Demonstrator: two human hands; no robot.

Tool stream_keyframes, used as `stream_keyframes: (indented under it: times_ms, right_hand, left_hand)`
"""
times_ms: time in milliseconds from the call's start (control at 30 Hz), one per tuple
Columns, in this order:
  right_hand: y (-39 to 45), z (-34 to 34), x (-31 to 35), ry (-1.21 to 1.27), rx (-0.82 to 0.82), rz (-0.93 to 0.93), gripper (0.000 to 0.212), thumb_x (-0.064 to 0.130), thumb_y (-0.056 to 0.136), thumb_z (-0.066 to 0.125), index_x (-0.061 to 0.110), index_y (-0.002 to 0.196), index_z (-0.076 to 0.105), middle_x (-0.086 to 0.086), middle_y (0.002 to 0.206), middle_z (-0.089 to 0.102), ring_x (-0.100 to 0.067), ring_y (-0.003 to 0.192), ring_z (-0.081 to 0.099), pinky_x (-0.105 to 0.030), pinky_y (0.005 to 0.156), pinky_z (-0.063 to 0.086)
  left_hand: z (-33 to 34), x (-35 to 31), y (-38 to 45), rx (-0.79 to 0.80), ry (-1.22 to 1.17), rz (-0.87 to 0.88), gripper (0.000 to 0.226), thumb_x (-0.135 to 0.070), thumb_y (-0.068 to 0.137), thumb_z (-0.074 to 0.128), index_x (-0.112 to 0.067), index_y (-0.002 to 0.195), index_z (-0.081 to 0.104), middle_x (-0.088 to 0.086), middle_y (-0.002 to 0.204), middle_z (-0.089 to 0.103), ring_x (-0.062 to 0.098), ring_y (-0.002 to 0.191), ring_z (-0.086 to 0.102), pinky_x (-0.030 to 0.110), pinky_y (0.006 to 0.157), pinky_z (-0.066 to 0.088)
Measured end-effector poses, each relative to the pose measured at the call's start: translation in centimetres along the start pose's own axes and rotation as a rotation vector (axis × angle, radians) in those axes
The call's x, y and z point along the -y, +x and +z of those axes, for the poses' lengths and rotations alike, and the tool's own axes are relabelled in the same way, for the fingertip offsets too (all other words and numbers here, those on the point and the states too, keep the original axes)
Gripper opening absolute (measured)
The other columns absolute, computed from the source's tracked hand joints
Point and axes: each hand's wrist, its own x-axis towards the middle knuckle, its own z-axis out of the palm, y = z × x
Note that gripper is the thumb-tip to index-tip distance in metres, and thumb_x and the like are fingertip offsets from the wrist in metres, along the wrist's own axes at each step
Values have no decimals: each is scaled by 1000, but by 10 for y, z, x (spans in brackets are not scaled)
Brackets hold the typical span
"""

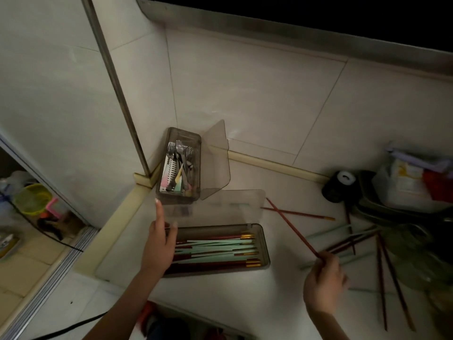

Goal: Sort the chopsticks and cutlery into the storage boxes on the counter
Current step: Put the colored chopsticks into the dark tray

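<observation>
Nearest, at five o'clock, the right hand (323, 283) is pinching the near end of a dark red chopstick (291, 229), which is slanting away toward eleven o'clock over the counter (220, 290). At seven o'clock the left hand (160, 244) is resting on the near-left end of the long box (266, 246), its index finger stretched straight out toward the smaller box; whether the other fingers are gripping the rim, I cannot tell.

The sorting is looking well advanced but unfinished. The long box is already holding a layer of red and pale green chopsticks, and its clear lid (215, 207) is standing open behind it. At three to four o'clock a scatter of loose chopsticks (382, 273) is still waiting, with another red one (297, 213) lying just past the lid.

Farther off, at twelve o'clock, the cutlery box (197, 153) in the corner is holding forks and spoons. Dark trays and packets (404, 187) are crowding the loose pile at two o'clock, and may be hampering the picking.
</observation>
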Motion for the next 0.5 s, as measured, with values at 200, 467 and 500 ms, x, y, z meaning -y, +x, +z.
stream_keyframes:
  times_ms: [200, 467, 500]
  right_hand:
    - [-15, -9, -2, -26, 111, -404, 21, 23, 83, 35, 18, 94, 52, -6, 80, 60, -27, 78, 48, -34, 75, 27]
    - [7, 24, 48, -13, 308, -679, 29, 21, 91, 43, 26, 118, 53, 5, 119, 58, -14, 119, 46, -43, 107, 27]
    - [15, 23, 37, -48, 260, -548, 29, 23, 92, 43, 25, 120, 51, 3, 121, 57, -16, 119, 47, -44, 105, 31]
  left_hand:
    - [0, 4, 2, 7, -12, -1, 68, -25, 100, 38, -34, 148, -9, 24, 138, 41, 37, 118, 47, 30, 90, 32]
    - [-3, -5, -1, 25, -45, -1, 64, -29, 101, 35, -35, 149, -7, 16, 151, 30, 33, 131, 38, 43, 102, 33]
    - [-3, -4, -1, 24, -38, 3, 65, -30, 100, 35, -36, 149, -7, 17, 150, 32, 34, 130, 39, 44, 102, 34]
